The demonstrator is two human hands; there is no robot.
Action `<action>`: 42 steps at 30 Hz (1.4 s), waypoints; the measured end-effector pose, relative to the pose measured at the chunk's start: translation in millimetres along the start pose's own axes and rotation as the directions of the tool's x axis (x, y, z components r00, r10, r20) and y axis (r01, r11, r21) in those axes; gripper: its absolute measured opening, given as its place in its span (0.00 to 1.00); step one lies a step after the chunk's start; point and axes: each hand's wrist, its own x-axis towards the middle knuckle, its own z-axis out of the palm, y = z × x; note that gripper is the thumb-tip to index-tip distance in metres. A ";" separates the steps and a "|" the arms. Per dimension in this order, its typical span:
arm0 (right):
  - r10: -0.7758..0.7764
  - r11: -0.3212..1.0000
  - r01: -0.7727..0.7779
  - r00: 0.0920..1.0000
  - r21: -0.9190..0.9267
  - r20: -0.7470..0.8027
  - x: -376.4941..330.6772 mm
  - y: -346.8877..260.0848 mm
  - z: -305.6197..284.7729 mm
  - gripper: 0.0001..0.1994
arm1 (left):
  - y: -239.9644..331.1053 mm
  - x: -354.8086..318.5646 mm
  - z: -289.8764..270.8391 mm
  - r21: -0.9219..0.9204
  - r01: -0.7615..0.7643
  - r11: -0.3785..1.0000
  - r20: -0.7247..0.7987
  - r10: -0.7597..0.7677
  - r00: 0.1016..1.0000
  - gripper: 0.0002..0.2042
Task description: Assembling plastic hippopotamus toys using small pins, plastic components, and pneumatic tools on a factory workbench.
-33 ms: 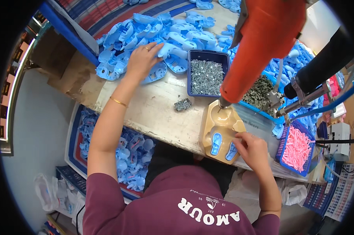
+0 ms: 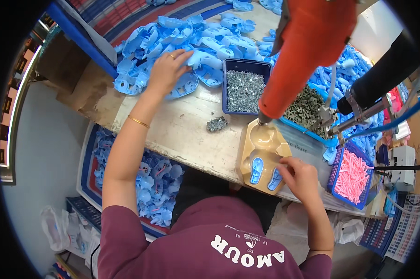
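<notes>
My left hand (image 2: pixel 167 72) reaches to the front of a heap of blue plastic shells (image 2: pixel 149 42). Its fingers are stretched out and apart at the end of one curved shell (image 2: pixel 204 59). A tan moulded fixture (image 2: pixel 247 151) lies at the table's front edge, with two small blue plastic pieces in its hollows. The left piece (image 2: pixel 256 170) lies free; at the right piece (image 2: pixel 274 179) my right hand (image 2: pixel 300 179) has thumb and forefinger closed on its upper edge. Over the fixture's far end hangs an orange powered screwdriver (image 2: pixel 303 60), its tip (image 2: pixel 264 120) close to the fixture.
Behind the fixture stands a dark blue tray (image 2: pixel 225 88) of small metal screws, with a loose screw cluster (image 2: pixel 217 124) nearby. Right of it are a light-blue tray of dark metal parts (image 2: pixel 305 109) and a basket (image 2: pixel 333 174) of pink sticks. More blue shells (image 2: pixel 159 186) fill a container below.
The orange screwdriver has shifted slightly left and its tip looks a little different against the fixture. My left hand has drawn back very slightly; my right hand stays in place.
</notes>
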 end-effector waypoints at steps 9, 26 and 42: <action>0.041 0.997 -0.041 0.999 0.067 0.006 7.2 -4.3 0.3 0.08 | 2.9 2.9 -41.7 0.316 -0.119 0.941 -0.236 0.200 0.951 0.15; 0.064 0.996 -0.065 0.998 0.062 0.007 4.0 -5.1 1.9 0.08 | 15.0 16.1 -54.0 -0.268 0.191 0.944 -0.468 -0.301 0.831 0.13; 0.050 0.993 -0.049 0.999 0.112 -0.002 3.2 -8.9 2.8 0.07 | 16.7 -69.0 -80.5 -0.234 0.085 0.968 -0.521 -0.199 0.830 0.12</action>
